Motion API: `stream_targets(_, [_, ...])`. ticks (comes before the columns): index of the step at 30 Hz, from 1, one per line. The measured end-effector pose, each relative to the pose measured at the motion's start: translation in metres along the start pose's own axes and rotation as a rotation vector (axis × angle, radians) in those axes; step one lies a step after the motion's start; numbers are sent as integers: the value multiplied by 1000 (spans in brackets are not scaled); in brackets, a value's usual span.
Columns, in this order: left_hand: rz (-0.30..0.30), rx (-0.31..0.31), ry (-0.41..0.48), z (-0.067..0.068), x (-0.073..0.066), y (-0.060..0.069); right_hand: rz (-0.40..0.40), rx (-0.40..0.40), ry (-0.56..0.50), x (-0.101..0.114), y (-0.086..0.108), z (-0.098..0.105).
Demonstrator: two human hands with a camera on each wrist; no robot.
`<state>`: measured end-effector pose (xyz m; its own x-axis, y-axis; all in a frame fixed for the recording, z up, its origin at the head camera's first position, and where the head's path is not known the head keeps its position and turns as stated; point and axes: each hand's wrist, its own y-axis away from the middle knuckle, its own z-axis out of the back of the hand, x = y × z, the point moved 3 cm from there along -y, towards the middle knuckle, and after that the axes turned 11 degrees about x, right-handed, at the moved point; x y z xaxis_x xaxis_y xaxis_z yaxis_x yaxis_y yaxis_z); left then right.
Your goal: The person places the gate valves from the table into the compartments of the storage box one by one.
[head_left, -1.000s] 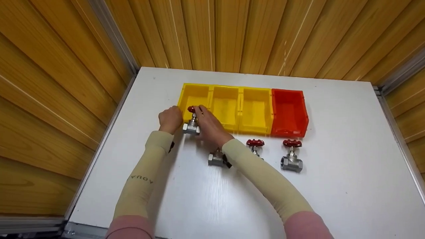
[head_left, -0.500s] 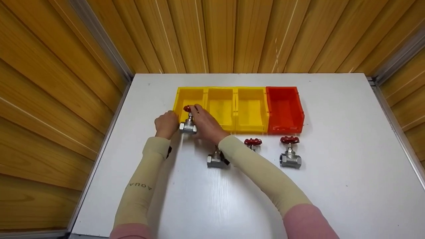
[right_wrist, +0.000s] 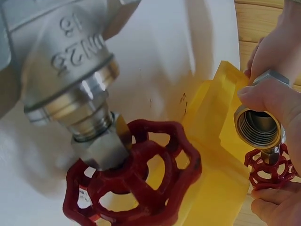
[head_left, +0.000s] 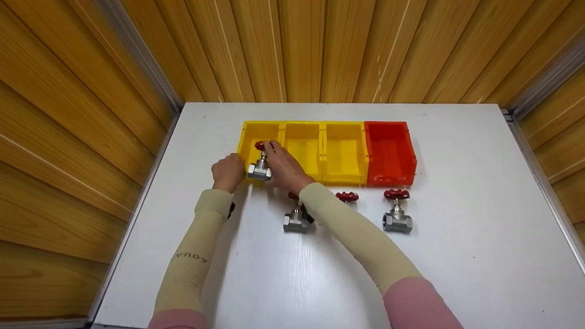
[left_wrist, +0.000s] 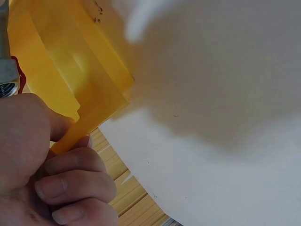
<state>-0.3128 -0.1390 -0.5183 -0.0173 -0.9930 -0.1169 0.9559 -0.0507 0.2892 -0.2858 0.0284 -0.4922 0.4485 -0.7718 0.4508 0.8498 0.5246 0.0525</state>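
Note:
My right hand [head_left: 287, 168] holds a metal valve [head_left: 259, 172] with a red handwheel over the front of the leftmost yellow bin [head_left: 261, 130]. In the right wrist view, the thumb lies on the body of this valve [right_wrist: 257, 128], its threaded opening facing the camera, and fingers touch the handwheel. My left hand [head_left: 228, 172] is at that bin's front left corner; in the left wrist view its thumb and curled forefinger pinch the bin's wall [left_wrist: 96, 110]. Another valve [head_left: 296, 223] stands just below my right wrist, large in the right wrist view.
Two more yellow bins [head_left: 302, 130] [head_left: 343, 130] and a red bin [head_left: 388, 132] continue the row rightward. In front stand a valve [head_left: 347, 197] partly hidden by the right forearm and another valve [head_left: 397, 222]. Wooden panels [head_left: 301, 50] border the white table [head_left: 466, 192].
The head view has shifted a little. My right hand has lifted the held valve slightly; more of the valve below the wrist shows. My left hand stays at the bin's corner.

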Motion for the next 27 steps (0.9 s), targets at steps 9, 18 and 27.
stream_targets(9, [1,24,20,2,2,-1,-17,3,-15,-4,-4,2])
stream_targets(18, [-8,29,16,2,3,-3,-22,16,-3,-6,-11,2])
stream_targets(27, [-18,52,3,2,2,-4,-19,3,16,-7,-13,5])
